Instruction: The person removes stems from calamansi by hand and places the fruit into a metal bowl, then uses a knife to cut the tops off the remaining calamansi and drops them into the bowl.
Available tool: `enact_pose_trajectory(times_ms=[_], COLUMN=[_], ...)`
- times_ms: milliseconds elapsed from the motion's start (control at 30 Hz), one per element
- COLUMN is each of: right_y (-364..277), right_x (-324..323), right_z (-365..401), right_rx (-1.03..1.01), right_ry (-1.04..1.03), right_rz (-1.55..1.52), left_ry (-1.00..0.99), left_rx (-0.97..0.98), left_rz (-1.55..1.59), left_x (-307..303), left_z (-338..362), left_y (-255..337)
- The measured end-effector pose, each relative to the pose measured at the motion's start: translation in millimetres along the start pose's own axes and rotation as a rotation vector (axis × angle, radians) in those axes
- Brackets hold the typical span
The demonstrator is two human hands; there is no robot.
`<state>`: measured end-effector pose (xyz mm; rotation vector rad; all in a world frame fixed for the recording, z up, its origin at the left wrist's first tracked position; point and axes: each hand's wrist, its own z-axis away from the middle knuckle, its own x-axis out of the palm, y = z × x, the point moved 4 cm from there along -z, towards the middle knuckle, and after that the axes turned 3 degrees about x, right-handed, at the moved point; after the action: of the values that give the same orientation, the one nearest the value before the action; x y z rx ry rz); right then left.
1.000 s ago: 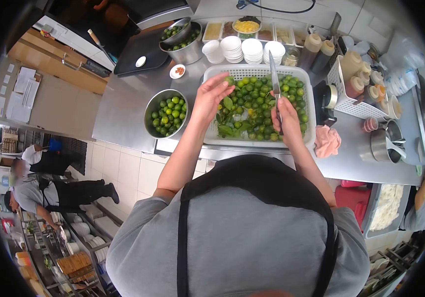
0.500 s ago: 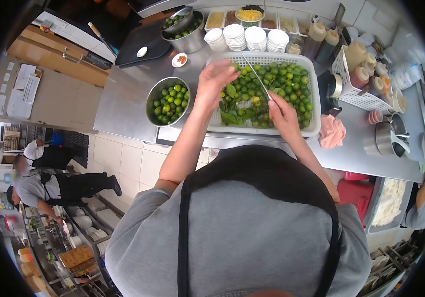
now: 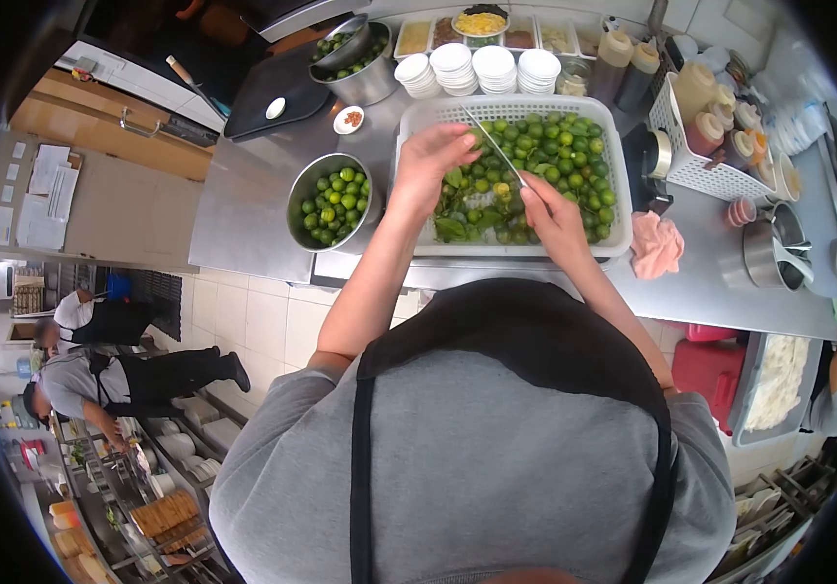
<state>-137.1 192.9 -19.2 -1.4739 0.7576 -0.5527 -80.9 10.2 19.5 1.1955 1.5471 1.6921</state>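
Note:
A white perforated tray [image 3: 619, 195] holds many small green limes [image 3: 569, 156], some with leaves. Over its right half, my right hand [image 3: 553, 216] is closed around the handle of a knife [image 3: 498, 151]. The thin blade slants up and to the left, with its tip near the tray's far rim. My left hand [image 3: 435, 164] is above the tray's left side, thumb and fingers curled around what looks like a small green lime at the fingertips. That lime is mostly hidden. The blade passes just right of these fingertips.
To the left stands a steel bowl [image 3: 294, 209] of limes. Behind it are a steel pot [image 3: 368, 86] with more limes, a small dish [image 3: 348, 120] and a black tray [image 3: 262, 88]. Stacked white dishes [image 3: 494, 73], a pink cloth [image 3: 656, 245] and a bottle basket [image 3: 706, 177] surround the tray.
My left hand has turned slightly and its fingers have drawn closer together near the blade. The knife remains in my right hand. The whole view has shifted a little.

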Motion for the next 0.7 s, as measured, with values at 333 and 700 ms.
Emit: enact_pose_trajectory(times_ms=[333,700], right_y=[15.7,-24.3], right_x=[4.5,-2.1], right_z=[-17.1,-8.9], right_rx=[0.061,-0.017], right_ry=[0.037,0.043], right_rz=[0.063,0.120], left_ry=[0.055,0.002], left_rx=[0.035,0.052], left_rz=[0.028,0.052], left_x=[-6.1,4.2], left_z=[6.3,9.9], left_y=[0.4,8.9])
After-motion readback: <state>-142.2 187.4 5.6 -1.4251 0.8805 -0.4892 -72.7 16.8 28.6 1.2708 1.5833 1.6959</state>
